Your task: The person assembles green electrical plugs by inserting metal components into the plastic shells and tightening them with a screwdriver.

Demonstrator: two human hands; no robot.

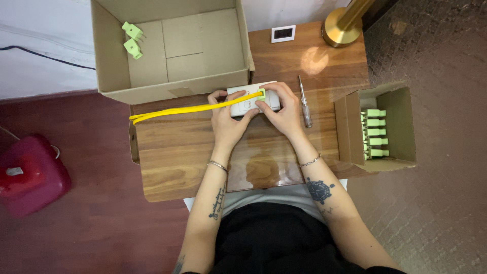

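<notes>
Both hands meet over a white socket block lying on the wooden surface. The left hand curls round the block's near-left end, fingers closed against it. The right hand holds the other end, with its fingertips pressing by a pale green plug seated on top of the block. A yellow cable runs from that plug out past the left hand and doubles back at the surface's edge.

The block looks like hard, smooth plastic, light and rigid, best gripped by its long sides as it is now. The plug is small and needs a fingertip pinch. The cable seems springy and may tug the plug sideways.

Just right of the right hand lies a slim screwdriver. Further right is a small carton with a row of green plugs. Beyond the hands stands a large open box holding two loose green plugs.

Much of the block's face is covered by the fingers, so its sockets and how deep the plug sits cannot be made out. The brass lamp base is cut off at the top, and the red container on the floor at the left.
</notes>
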